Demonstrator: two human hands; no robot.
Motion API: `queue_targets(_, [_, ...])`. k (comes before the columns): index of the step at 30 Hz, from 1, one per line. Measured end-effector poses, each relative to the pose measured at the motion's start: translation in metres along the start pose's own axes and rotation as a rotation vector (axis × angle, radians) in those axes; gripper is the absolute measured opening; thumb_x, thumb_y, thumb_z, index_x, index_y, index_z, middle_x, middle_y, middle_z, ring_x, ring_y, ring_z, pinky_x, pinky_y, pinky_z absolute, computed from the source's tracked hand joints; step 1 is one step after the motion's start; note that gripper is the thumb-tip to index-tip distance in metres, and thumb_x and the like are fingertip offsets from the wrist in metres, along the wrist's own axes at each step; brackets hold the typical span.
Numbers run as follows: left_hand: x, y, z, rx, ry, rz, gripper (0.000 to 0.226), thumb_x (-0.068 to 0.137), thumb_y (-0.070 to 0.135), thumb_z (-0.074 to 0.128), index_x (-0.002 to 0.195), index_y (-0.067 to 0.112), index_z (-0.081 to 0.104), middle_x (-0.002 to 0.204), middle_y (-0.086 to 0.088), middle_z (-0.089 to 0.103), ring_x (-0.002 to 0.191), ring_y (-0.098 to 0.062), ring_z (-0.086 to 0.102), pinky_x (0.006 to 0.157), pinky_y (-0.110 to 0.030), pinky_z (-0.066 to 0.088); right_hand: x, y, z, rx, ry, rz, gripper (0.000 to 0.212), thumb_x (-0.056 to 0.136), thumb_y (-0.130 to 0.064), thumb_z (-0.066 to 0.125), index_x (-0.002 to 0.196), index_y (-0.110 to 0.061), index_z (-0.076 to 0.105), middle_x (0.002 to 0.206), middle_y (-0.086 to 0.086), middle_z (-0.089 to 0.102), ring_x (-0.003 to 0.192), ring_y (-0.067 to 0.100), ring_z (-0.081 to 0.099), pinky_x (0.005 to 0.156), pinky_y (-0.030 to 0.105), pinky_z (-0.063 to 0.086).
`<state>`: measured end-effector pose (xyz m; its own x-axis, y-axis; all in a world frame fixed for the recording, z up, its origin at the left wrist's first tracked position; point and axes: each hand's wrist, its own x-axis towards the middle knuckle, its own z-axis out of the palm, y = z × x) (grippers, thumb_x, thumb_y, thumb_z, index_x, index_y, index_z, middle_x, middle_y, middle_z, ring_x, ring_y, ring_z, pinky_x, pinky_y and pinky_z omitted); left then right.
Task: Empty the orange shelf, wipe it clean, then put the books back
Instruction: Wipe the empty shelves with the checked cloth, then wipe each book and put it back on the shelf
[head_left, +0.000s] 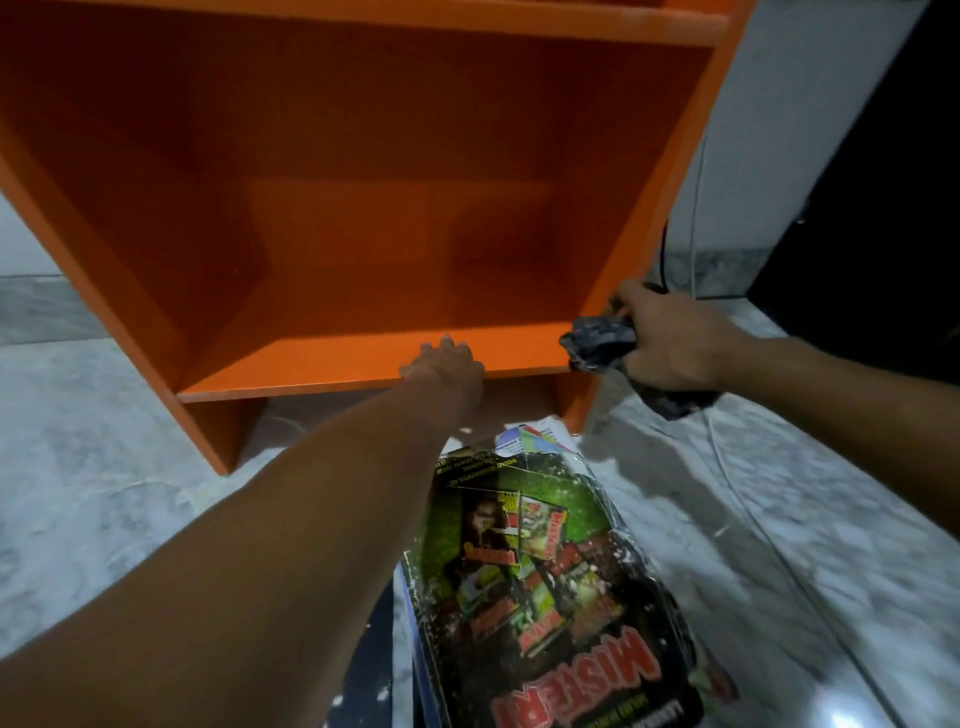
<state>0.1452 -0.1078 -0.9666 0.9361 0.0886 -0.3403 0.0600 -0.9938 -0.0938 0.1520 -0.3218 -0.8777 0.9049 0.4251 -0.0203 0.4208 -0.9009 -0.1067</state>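
Left hand (441, 364): resting fingers on the shelf's (363, 208) front edge; cannot tell if clasping.
Right hand (670, 343): clutching cloth (597, 343) at the shelf's right corner.
Books (545, 571): lying on floor (104, 441).
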Motion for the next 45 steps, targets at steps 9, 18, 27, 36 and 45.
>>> queue_targets(9, [-0.068, -0.002, -0.012, 0.076, -0.063, 0.028, 0.026, 0.1, 0.019, 0.045, 0.124, 0.017, 0.056, 0.098, -0.003, 0.057, 0.091, -0.027, 0.06, 0.076, -0.034, 0.051, 0.001, -0.044, 0.039, 0.009, -0.019, -0.215, 0.022, 0.084, -0.008, 0.059, 0.106, -0.012, 0.055, 0.082, 0.01, 0.054, 0.068, 0.03, 0.05, 0.054, 0.036, 0.039])
queue_targets(18, [-0.159, 0.014, 0.018, -0.087, -0.223, -0.093, 0.035, 0.102, 0.024, 0.044, 0.135, 0.018, 0.054, 0.12, -0.007, 0.06, 0.109, -0.023, 0.059, 0.089, -0.033, 0.049, -0.056, -0.052, 0.091, 0.076, 0.005, -0.212, 0.029, 0.083, -0.008, 0.059, 0.11, -0.014, 0.054, 0.109, 0.009, 0.059, 0.099, 0.034, 0.06, 0.079, 0.043, 0.052])
queue_targets(27, [-0.186, 0.009, 0.008, -0.037, -0.164, -0.182, 0.035, 0.103, 0.026, 0.043, 0.123, 0.002, 0.059, 0.107, -0.011, 0.061, 0.095, -0.023, 0.056, 0.08, -0.03, 0.042, -0.089, -0.06, 0.104, -0.094, -0.079, -0.383, 0.039, 0.084, -0.015, 0.06, 0.122, -0.009, 0.051, 0.12, 0.013, 0.057, 0.11, 0.035, 0.056, 0.078, 0.038, 0.046])
queue_targets(36, [-0.138, 0.029, 0.056, -0.299, -0.005, -0.28, 0.028, 0.1, 0.025, 0.05, 0.117, 0.006, 0.062, 0.114, -0.013, 0.066, 0.102, -0.028, 0.065, 0.08, -0.032, 0.051, -0.095, -0.042, 0.125, -0.045, -0.081, -0.394, 0.057, 0.078, -0.01, 0.062, 0.132, -0.02, 0.048, 0.124, 0.005, 0.053, 0.119, 0.028, 0.044, 0.086, 0.044, 0.051])
queue_targets(45, [-0.12, 0.014, 0.06, -0.697, 0.208, -0.56, 0.029, 0.088, 0.023, 0.068, 0.111, 0.005, 0.063, 0.111, -0.012, 0.065, 0.108, -0.027, 0.063, 0.079, -0.03, 0.047, -0.111, -0.044, 0.122, -0.062, -0.067, -0.355, 0.065, 0.079, -0.01, 0.062, 0.139, -0.025, 0.042, 0.141, -0.004, 0.044, 0.123, 0.027, 0.039, 0.1, 0.044, 0.037])
